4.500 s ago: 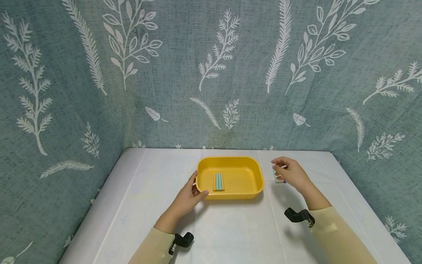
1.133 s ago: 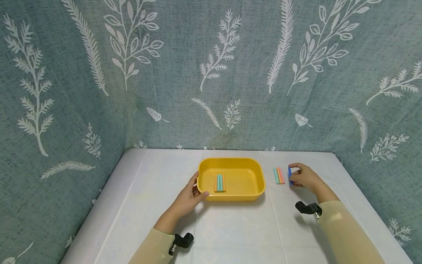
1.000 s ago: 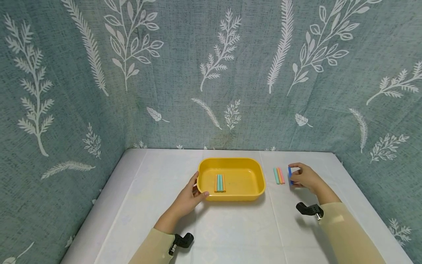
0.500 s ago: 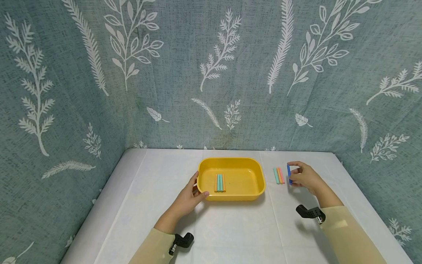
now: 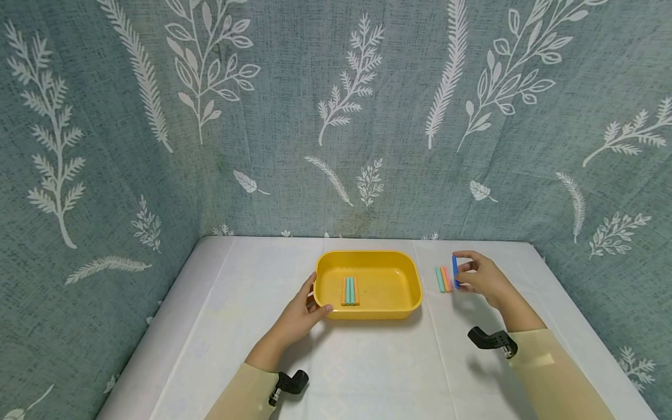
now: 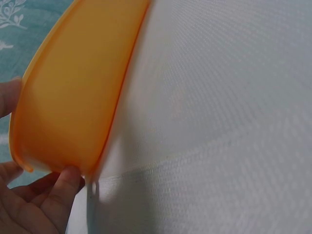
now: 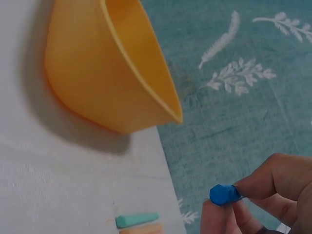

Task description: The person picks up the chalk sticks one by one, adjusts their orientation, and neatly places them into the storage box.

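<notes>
My left hand [image 5: 296,315] grips the left end of a yellow plastic tray [image 5: 388,287], thumb at the front corner of the rim; in the left wrist view its fingertips touch the tray wall [image 6: 73,87]. Several orange and teal chalk sticks [image 5: 350,291] lie side by side in the tray's left part. My right hand [image 5: 485,280] pinches a blue chalk stick [image 5: 455,269], whose six-sided end [image 7: 222,194] faces the right wrist camera. Just left of that hand, a teal chalk stick [image 5: 440,280], an orange one [image 5: 444,279] and a pink one [image 5: 448,279] lie on the table.
A white cloth [image 5: 367,367] covers the table. Behind it and to the sides hang blue-green curtains [image 5: 283,116] with white leaf prints. Black wrist-camera mounts [image 5: 493,340] stick out by both sleeves. The tray's right wall stands between its inside and the loose chalk.
My right hand, earlier over the loose chalk, then moved right to the blue chalk stick. It has since come back left and slightly away from me with that stick. The left hand keeps its grip.
</notes>
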A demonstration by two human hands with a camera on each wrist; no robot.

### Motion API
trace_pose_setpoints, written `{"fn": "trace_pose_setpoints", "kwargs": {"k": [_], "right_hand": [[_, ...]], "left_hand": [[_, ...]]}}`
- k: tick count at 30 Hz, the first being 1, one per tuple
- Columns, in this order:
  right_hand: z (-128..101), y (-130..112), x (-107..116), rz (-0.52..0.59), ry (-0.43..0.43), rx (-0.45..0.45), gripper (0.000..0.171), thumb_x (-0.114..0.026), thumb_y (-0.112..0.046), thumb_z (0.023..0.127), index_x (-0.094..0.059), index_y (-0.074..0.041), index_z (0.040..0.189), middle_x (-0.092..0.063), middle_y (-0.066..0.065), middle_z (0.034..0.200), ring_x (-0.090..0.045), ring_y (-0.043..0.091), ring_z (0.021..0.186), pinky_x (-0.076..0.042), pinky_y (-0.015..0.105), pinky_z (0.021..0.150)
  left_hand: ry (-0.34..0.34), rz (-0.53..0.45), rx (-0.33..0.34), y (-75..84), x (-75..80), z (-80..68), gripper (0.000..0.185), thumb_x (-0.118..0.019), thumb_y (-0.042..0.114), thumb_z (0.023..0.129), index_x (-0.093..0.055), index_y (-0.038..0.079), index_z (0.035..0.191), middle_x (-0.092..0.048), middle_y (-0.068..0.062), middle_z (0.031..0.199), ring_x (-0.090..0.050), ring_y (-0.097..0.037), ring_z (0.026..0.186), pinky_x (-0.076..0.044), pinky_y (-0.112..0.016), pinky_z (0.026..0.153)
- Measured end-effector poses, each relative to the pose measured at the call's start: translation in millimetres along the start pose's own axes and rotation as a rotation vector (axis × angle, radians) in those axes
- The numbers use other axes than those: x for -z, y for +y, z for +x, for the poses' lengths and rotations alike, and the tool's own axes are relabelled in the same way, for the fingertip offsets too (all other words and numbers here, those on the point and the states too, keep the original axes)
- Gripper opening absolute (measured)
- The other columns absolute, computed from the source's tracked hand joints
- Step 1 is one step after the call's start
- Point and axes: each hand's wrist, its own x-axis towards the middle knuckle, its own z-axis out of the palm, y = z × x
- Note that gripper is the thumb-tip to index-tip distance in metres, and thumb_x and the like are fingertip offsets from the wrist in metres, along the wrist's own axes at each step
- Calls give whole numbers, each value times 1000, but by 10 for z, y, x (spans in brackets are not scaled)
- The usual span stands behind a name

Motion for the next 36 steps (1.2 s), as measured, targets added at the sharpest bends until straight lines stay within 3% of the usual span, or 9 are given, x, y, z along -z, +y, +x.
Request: {"fn": "trace_pose_setpoints", "kwargs": {"k": [9, 19, 25, 36], "right_hand": [[-37, -149, -87, 56, -38, 21, 66, -62, 5, 94, -34, -2, 154, -49, 19, 116, -59, 23, 94, -61, 40, 82], [-91, -324, -200, 101, -82, 54, 66, -63, 5, 93, -34, -2, 153, -49, 20, 115, -60, 22, 80, -62, 39, 73], [-85, -407, -292, 62, -99, 64, 66, -66, 2, 92, -38, -5, 152, -51, 18, 113, -62, 24, 85, -62, 39, 78], [-56, -617, -505, 120, -154, 52, 61, -64, 4, 94, -42, -8, 149, -52, 17, 111, -64, 27, 93, -60, 43, 85]], "left_hand": [[-2, 13, 3, -15, 2, -11, 92, -72, 31, 94, -12, 15, 162, -30, -19, 160, -46, -36, 137, -43, -43, 109], [4, 15, -2, -27, -3, -1, 93, -72, 32, 94, -12, 15, 162, -30, -19, 160, -45, -36, 138, -42, -43, 110], [4, 12, 2, -11, -5, -9, 92, -73, 30, 94, -13, 16, 162, -30, -18, 160, -45, -36, 138, -41, -44, 111], [7, 18, 3, -23, -6, 9, 92, -73, 30, 94, -13, 16, 162, -31, -18, 159, -45, -36, 138, -42, -43, 110]]}}
